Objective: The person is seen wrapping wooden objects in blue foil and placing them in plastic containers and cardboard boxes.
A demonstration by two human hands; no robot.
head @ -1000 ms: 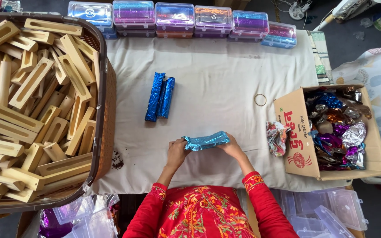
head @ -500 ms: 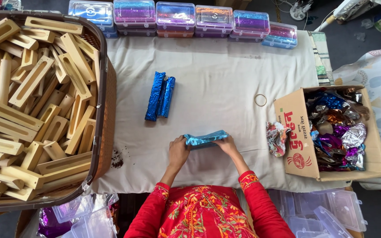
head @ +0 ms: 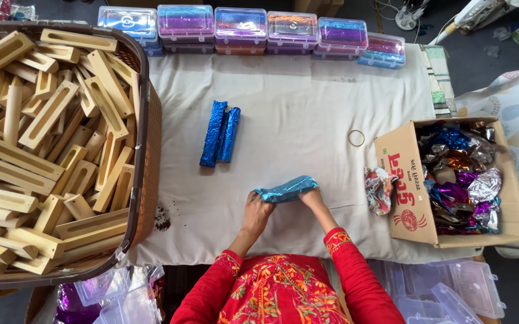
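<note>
blue foil piece lay between hands | left hand gripped its left end | right hand gripped its right end | above desk

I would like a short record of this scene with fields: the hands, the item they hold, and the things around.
left hand: grips the left end of the light blue foil piece
right hand: holds its right end
surface: white cloth
wrapped pieces: two dark blue foil-wrapped bars side by side, beyond the hands
basket: brown basket of slotted wooden blocks, left
box: cardboard box of crumpled coloured foil, right
far edge: row of clear plastic cases
small item: rubber band
</note>
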